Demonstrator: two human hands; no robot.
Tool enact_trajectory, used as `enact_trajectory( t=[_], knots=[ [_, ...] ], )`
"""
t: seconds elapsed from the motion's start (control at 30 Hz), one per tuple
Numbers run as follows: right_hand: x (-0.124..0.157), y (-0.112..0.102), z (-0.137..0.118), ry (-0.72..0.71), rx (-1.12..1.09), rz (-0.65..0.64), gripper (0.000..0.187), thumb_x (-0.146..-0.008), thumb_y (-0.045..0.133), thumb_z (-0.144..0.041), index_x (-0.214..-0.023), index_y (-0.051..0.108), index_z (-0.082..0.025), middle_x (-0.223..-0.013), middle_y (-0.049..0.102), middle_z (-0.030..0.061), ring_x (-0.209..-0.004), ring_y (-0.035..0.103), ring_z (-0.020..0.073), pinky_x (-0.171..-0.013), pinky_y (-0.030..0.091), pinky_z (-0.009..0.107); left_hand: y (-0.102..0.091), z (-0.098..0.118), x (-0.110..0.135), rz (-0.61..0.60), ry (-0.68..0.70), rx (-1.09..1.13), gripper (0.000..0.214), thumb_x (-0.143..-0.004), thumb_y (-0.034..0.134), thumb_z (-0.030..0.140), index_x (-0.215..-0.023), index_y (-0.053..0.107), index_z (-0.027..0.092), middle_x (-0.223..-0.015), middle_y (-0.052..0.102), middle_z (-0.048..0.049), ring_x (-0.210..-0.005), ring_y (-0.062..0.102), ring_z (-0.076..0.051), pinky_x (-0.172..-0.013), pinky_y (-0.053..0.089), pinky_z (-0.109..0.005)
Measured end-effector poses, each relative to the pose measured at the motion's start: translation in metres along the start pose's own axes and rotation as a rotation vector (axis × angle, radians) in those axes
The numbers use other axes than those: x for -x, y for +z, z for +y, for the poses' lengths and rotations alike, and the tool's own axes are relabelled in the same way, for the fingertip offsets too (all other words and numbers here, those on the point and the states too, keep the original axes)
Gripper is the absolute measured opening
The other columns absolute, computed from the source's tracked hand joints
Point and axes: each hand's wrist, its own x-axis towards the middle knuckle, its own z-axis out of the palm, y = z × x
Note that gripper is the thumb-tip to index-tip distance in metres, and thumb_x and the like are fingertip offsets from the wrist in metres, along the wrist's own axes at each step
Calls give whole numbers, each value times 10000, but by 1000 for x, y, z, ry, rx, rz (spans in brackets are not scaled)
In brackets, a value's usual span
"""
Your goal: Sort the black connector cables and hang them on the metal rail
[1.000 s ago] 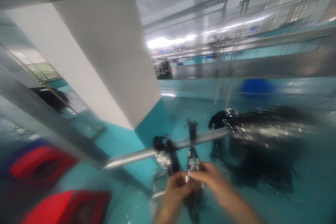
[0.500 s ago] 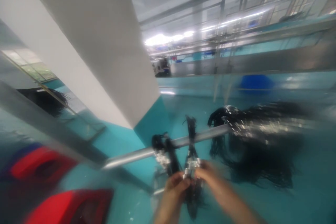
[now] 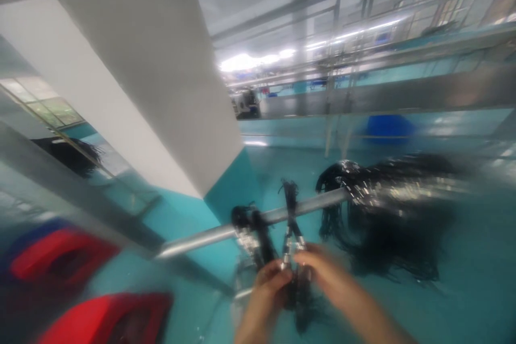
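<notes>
A silver metal rail (image 3: 209, 236) runs across the lower middle of the blurred view. A black cord bundle with metal clips (image 3: 291, 226) hangs over it. Both hands meet just below the rail. My left hand (image 3: 268, 287) pinches the bundle's lower end from the left. My right hand (image 3: 322, 274) closes on the same bundle from the right. A second black bundle (image 3: 252, 231) hangs on the rail just left of them. A large mass of black bundles (image 3: 387, 209) covers the rail to the right.
A white pillar (image 3: 161, 91) with a teal base stands at upper left. Red containers (image 3: 60, 258) lie at lower left on the teal floor (image 3: 475, 279). Metal frames and rails (image 3: 363, 54) fill the background, with a blue object (image 3: 389, 126) behind. Another black bundle (image 3: 68, 153) hangs far left.
The view has drifted slightly; both hands stay closed on the hanging bundle and have shifted a little up and left along with it.
</notes>
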Motion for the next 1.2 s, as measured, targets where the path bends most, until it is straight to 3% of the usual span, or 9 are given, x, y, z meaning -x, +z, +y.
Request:
enact_trajectory(
  t=[0.1, 0.23, 0.4, 0.53, 0.73, 0.93, 1.2],
  knots=[
    [-2, -4, 1, -32, 11, 36, 56, -604, 619, -173, -653, 640, -192, -593, 602, -21, -605, 535, 147, -595, 387, 276, -3, -2, -1, -43, 4, -12, 164, -618, 725, 215, -735, 656, 123, -615, 628, -30, -580, 550, -129, -596, 396, -249],
    [0, -7, 0, -53, -27, -22, 36, -646, 626, -198, -671, 650, -189, -617, 611, -17, -657, 543, 147, -636, 391, 272, -6, -5, -2, -40, 58, -116, 207, -653, 704, 262, -806, 666, 128, -733, 664, -63, -657, 572, -143, -667, 406, -261],
    [5, -1, -3, -55, -37, -114, 113, -663, 683, -244, -720, 659, -149, -689, 653, 17, -697, 565, 165, -643, 399, 278, -15, -13, -16, 11, 58, -251, 326, -547, 771, 329, -785, 669, 131, -663, 652, -43, -610, 551, -141, -598, 384, -245],
    [5, 2, -2, -39, -45, -95, 89, -644, 684, -206, -712, 666, -151, -656, 656, 6, -651, 569, 149, -605, 409, 261, -11, -10, -14, -4, 77, -216, 292, -521, 786, 286, -729, 664, 123, -635, 649, -33, -583, 536, -124, -581, 373, -232],
    [5, 3, 2, -34, -71, -92, 52, -675, 602, -189, -675, 644, -159, -578, 619, -10, -563, 563, 139, -564, 439, 266, -3, 3, 4, -6, 56, -160, 161, -650, 705, 231, -756, 669, 117, -662, 650, -42, -613, 560, -126, -636, 403, -250],
    [7, 1, -1, -13, -77, -134, 85, -688, 616, -220, -658, 637, -144, -557, 588, -4, -540, 540, 132, -556, 431, 268, -16, 1, 2, -36, 28, -204, 231, -670, 695, 245, -861, 657, 121, -849, 680, -101, -745, 602, -176, -733, 426, -303],
    [0, -4, 1, 11, -17, -58, 72, -622, 684, -204, -651, 642, -153, -540, 576, -29, -515, 511, 116, -528, 392, 251, -13, 0, 0, -24, 27, -331, 272, -631, 720, 288, -843, 648, 132, -804, 683, -91, -716, 601, -178, -671, 430, -283]
  ],
)
